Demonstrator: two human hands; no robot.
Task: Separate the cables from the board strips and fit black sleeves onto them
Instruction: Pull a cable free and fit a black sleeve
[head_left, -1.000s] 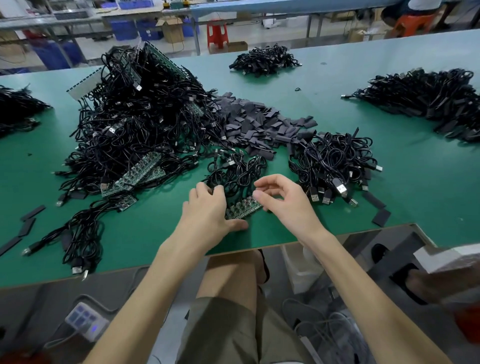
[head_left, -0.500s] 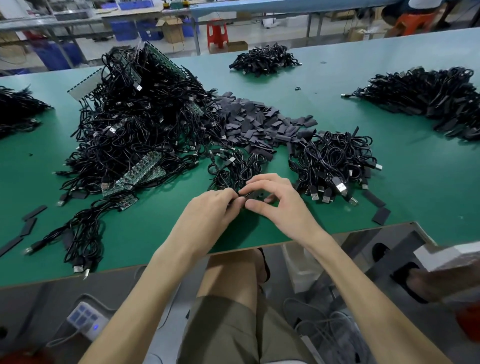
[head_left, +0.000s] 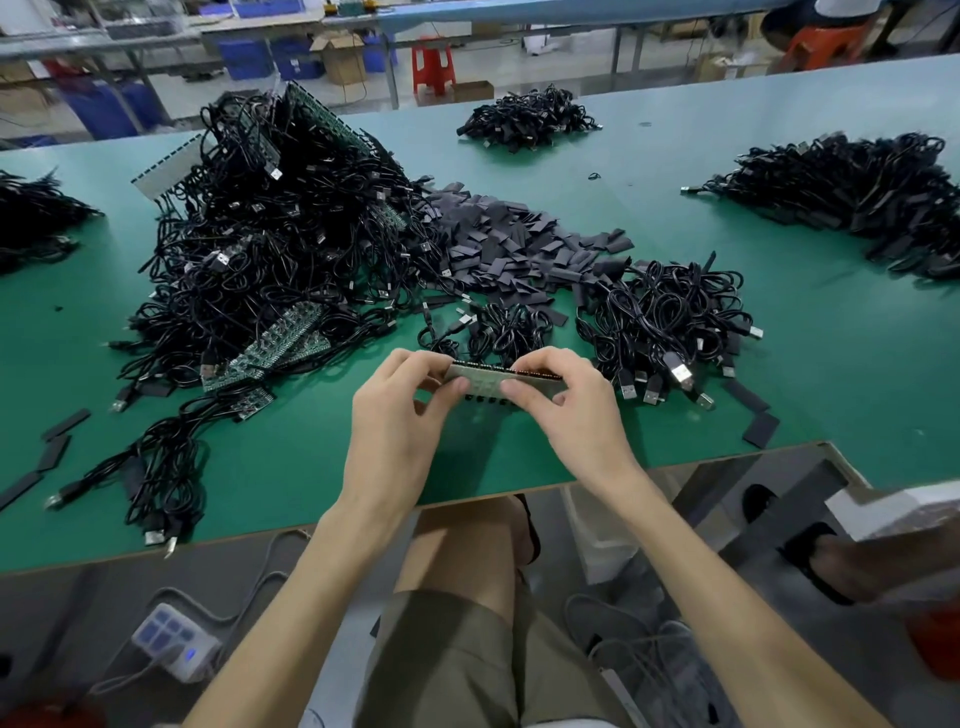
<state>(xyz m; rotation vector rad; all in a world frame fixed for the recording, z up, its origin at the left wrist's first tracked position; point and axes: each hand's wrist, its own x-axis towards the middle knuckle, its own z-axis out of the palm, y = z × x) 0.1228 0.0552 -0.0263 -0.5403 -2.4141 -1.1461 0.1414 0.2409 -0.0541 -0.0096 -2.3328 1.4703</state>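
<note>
Two hands, the left hand (head_left: 395, 415) and the right hand (head_left: 566, 410), closed on one board strip (head_left: 485, 378). Beyond their grip lay one big cable heap (head_left: 280, 249), one heap of black sleeves (head_left: 514, 249) and one smaller cable bunch (head_left: 665, 312) to its right. Three more cable piles sat farther off. The single pieces were too many to count.

Out beyond the green table (head_left: 831, 364) a red plastic stool (head_left: 432, 63) stands in the aisle, an open cardboard box (head_left: 340, 57) just to its left and blue bins (head_left: 270, 54) beside that. Down under the near edge, a white power strip (head_left: 174, 644) lies on the floor, its small blue light glowing.
</note>
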